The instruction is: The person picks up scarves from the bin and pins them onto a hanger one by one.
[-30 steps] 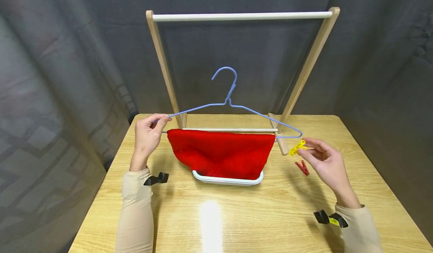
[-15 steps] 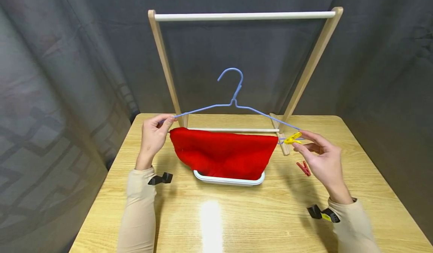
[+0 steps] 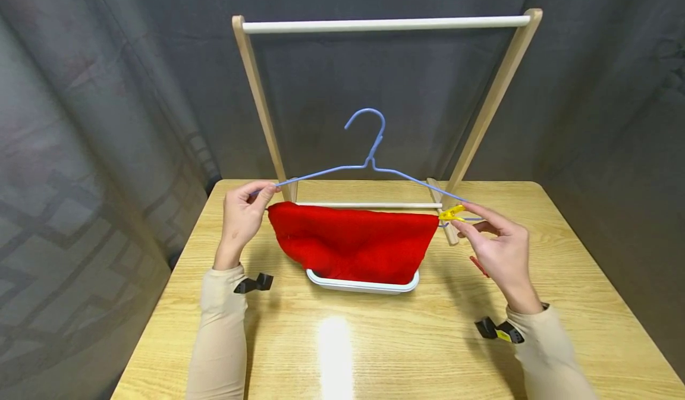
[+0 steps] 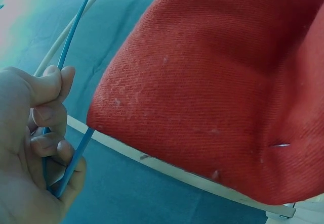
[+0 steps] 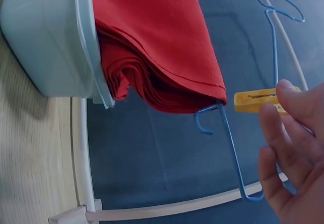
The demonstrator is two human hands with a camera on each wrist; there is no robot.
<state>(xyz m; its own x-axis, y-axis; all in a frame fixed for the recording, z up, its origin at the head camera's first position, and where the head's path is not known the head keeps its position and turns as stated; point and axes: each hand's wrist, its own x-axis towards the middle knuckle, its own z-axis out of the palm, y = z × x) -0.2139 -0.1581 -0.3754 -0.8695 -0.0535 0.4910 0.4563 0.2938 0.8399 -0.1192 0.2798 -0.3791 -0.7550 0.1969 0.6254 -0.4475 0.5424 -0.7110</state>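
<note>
Pale wood grain covers the table [image 3: 289, 340], with a bright streak of glare towards its front. Dark grey curtains [image 3: 107, 120] hang behind it and at both sides. Near the back stands a rack [image 3: 385, 24] with wooden legs and white bars. Before it, the left hand [image 3: 243, 219] grips one end of a blue hanger [image 3: 353, 167]; a red cloth [image 3: 353, 239] is folded over its lower bar, above a white tub [image 3: 364, 287]. The right hand [image 3: 500, 251] pinches a yellow peg [image 3: 452, 213] just beside the cloth's top right corner. A red peg [image 3: 478, 265], partly hidden by that hand, lies on the table.
</note>
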